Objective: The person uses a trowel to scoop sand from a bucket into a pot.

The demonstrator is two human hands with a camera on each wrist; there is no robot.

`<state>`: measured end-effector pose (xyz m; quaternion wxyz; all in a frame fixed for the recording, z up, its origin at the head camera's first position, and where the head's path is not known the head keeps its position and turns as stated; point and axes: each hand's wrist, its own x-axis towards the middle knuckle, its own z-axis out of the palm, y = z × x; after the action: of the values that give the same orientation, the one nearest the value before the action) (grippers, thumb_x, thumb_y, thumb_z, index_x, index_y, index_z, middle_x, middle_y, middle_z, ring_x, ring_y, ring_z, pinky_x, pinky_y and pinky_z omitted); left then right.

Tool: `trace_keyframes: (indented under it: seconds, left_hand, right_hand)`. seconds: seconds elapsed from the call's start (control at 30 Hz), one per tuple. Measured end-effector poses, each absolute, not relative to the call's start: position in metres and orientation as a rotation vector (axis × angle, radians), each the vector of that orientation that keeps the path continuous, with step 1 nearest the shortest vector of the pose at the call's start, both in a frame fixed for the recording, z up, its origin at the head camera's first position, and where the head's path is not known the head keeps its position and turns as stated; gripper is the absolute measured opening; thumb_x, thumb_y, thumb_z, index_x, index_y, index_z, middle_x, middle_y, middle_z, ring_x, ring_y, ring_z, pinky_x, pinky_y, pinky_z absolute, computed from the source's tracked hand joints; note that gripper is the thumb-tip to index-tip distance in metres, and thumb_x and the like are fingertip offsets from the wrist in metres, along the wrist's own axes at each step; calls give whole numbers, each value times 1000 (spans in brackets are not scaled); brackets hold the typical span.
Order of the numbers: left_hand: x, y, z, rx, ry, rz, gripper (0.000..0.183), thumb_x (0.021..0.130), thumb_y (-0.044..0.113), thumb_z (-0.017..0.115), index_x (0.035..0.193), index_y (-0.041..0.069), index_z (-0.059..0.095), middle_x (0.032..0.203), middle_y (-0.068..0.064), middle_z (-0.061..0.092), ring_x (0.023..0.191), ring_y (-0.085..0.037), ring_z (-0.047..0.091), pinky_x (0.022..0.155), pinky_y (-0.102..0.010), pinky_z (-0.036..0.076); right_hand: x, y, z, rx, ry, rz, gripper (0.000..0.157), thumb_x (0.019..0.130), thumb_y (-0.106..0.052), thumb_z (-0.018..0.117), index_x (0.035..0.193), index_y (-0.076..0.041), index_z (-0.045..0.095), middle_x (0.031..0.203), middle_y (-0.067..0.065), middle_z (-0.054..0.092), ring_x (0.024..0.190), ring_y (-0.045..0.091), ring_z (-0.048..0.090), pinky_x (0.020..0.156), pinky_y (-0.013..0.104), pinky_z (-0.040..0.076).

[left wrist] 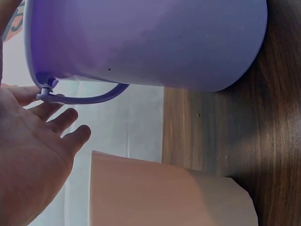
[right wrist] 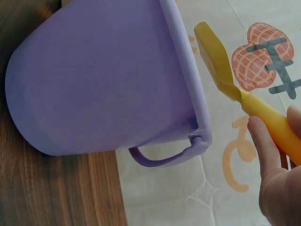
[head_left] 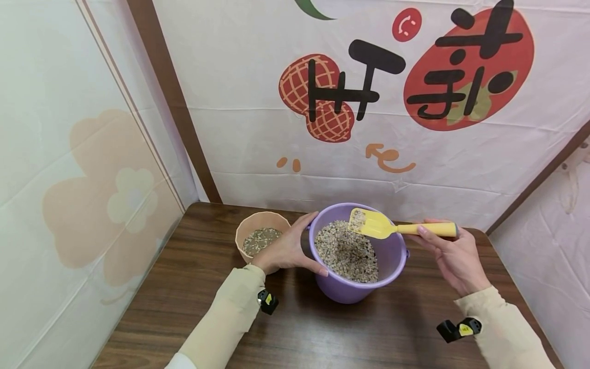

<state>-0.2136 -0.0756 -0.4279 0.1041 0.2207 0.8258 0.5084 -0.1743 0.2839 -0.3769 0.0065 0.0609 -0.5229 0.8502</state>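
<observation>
A purple bucket (head_left: 342, 293) stands on the table, partly filled with coarse, pale gravel-like grains (head_left: 345, 253). My left hand (head_left: 288, 247) is spread against its left side, thumb and fingers touching near the rim. In the left wrist view, the bucket's handle (left wrist: 101, 97) hangs beside those fingers. My right hand (head_left: 454, 254) grips the handle of a yellow toy shovel (head_left: 375, 225). Its blade is over the bucket's opening, above the grains, with a few grains at the tip. In the right wrist view, the shovel (right wrist: 217, 61) is tilted, its blade beyond the rim.
Left of the bucket, partly behind my left forearm, stands a peach-coloured pot (head_left: 244, 231) holding similar, darker grains. Beneath everything lies a dark wooden table (head_left: 295, 333). A printed white cloth (head_left: 249, 128) hangs behind the table, and more cloth hangs at both sides.
</observation>
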Motion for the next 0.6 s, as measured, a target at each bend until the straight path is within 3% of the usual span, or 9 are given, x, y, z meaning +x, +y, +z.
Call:
trace_keyframes:
  seconds: [0.27,0.6]
  left_hand:
    - [-211,-81,-422,673,2502,1412,143,51,43,102,164,27,16,167,2,18,150,-20,21,119,-51,24]
    - [-209,-114,-412,728,2666,1320,142,57,48,99,164,16,12,168,-6,13,152,-27,18,119,-50,26]
  right_hand:
    - [-174,284,-377,168,-1648,2659,20,95,15,59,106,4,70,105,16,71,100,26,73,93,38,51]
    - [-175,286,-378,173,-1648,2660,20,95,16,59,105,3,71,103,16,73,99,26,73,93,39,51]
